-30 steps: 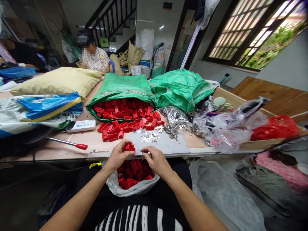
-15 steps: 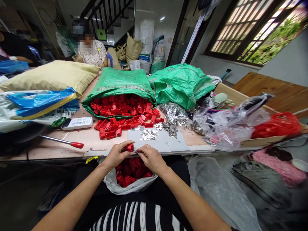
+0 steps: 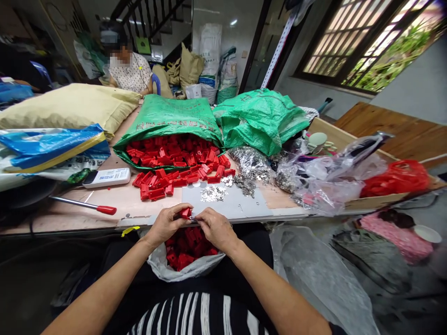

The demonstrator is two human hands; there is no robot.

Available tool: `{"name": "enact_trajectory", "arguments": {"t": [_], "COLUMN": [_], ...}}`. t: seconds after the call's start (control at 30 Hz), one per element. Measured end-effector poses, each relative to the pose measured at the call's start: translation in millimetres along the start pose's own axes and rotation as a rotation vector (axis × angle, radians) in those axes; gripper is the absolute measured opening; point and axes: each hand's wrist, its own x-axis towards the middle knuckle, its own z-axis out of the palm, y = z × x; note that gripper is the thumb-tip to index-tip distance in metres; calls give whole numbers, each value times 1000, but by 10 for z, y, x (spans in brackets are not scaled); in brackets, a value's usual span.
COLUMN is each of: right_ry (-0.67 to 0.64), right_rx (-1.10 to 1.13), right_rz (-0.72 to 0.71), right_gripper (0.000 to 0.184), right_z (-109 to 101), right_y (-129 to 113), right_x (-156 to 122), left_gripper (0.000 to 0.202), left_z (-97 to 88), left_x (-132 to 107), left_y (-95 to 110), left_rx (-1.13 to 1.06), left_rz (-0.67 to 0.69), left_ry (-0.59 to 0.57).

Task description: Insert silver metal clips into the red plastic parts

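Note:
My left hand (image 3: 165,228) pinches a small red plastic part (image 3: 186,213) just over the table's front edge. Against that part, my right hand (image 3: 218,230) grips a thin metal piece (image 3: 193,218); its full shape is hidden by the fingers. Below both hands, an open white bag (image 3: 190,275) on my lap holds many similar red parts (image 3: 188,246). More red parts (image 3: 171,151) spill from a green woven sack (image 3: 178,114) onto the table. Small flat silvery metal pieces (image 3: 213,193) lie on a grey sheet (image 3: 240,209) beyond my hands.
On the left lie a lever with a red handle (image 3: 106,210), a white boxy device (image 3: 108,177) and a beige sack (image 3: 70,104). Clear plastic bags (image 3: 324,186) and a second green sack (image 3: 261,116) crowd the right. Another person (image 3: 131,72) sits across the table.
The view has shifted slightly, so the table and sacks sit a little further left and higher. Both hands stay together at the red part, with the metal piece still against it.

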Motion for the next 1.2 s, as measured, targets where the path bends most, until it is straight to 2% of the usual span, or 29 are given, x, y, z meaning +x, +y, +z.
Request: {"name": "enact_trajectory", "arguments": {"t": [0.13,0.37,0.67,0.9,1.03,1.2], "right_ry": [3,49,5,-23,-1,53], "right_rx": [-84,99,74,-44,-140,-150], "right_rz": [51,43,42,41,91,126], "right_gripper": [22,14,16,17,18,16], "right_z": [78,-40,-33,-22,36,143], "right_y": [-76,13,28,-15,-100,-148], "right_x": [42,51,12,13,4,-37], "left_gripper": [35,36,39,38,38,36], "left_z": [23,5,9,21,33,52], "left_x": [-8,-8,-7,-10,-8,-17], "left_y": [-70,-35,-40,-75,-73,-59], "left_rx": [-81,-43,-46,-40,-42,-7], "left_rz": [-15,1,-4,7,4,17], "left_ry": [5,8,-8,0,25,58]}}
